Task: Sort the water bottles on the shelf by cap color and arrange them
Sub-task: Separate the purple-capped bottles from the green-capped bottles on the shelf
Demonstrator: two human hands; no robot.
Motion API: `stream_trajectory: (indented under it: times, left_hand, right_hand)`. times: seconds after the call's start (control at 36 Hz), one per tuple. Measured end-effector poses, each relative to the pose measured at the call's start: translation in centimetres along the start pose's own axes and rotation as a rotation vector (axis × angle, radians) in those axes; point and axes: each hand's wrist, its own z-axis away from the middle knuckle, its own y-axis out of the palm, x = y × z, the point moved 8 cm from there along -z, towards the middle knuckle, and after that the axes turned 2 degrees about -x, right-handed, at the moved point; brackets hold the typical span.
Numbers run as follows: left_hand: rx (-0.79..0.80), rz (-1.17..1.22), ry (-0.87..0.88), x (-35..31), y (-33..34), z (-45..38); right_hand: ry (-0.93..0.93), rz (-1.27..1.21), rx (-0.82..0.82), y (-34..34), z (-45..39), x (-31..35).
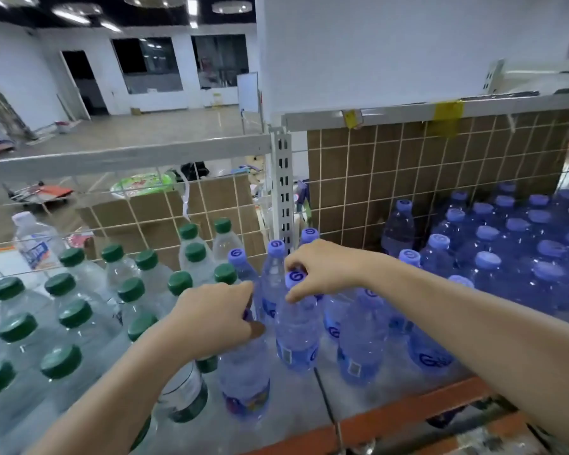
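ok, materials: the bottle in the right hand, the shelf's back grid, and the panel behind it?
Bottle in the right hand: blue-capped bottle, apparently thin clear plastic with a blue tint, glossy; you can see through it. Its cap looks like matte moulded plastic. Back grid: thin wire, seemingly coated cream. Brown panel behind it: flat and dull, likely cardboard.

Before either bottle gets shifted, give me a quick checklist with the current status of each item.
1. Right hand grips the neck of a blue-capped bottle: ok.
2. Left hand grips the top of another blue bottle; its cap is hidden: cannot tell the colour.
3. Green-capped bottles grouped on the left: ok.
4. Blue-capped group standing on the right: ok.
5. One white-capped bottle stands apart at the back left: not ok.
6. Free space on the shelf near the held bottles: ok.
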Motion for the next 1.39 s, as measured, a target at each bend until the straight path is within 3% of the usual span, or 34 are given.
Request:
stream_trajectory:
  times: [0.17, 0.42, 0.53, 0.61, 0.72, 1.06, 1.39]
  left_hand:
    - [-0.228, 0.069, 0.026, -1.1, -8.0, -0.1]
    - [-0.935, 0.473, 0.054, -3.2, -19.2, -0.9]
    - [-1.213, 0.325, -0.015, -6.7, -21.5, -0.6]
    - [-1.296, 0.291, 0.009, -9.3, -21.8, -2.6]
    - [-1.176, 0.282, 0.058, -12.2, -20.3, -8.7]
    - [-0.444, 0.082, 0.03, -17.2, -6.8, -20.6]
    - [-0.076, 0.01, -0.018, -18.2, -1.9, -21.7]
  right_hand:
    - [0.059, -0.096, -0.286, -8.3, 2.4, -1.1]
    - [0.134, -0.206, -0.86, -20.2, 7.8, -7.0]
    - [0.13, -0.19, -0.98, -22.9, 8.8, -10.4]
    - [0.142, -0.139, -0.995, -23.9, 9.0, -13.1]
    - [0.155, -0.04, -0.88, -23.0, 8.2, -16.4]
    - [0.201, 0.013, -0.411, -14.7, 3.9, -27.0]
    - [0.168, -0.004, -0.157, -10.9, 2.0, -28.5]
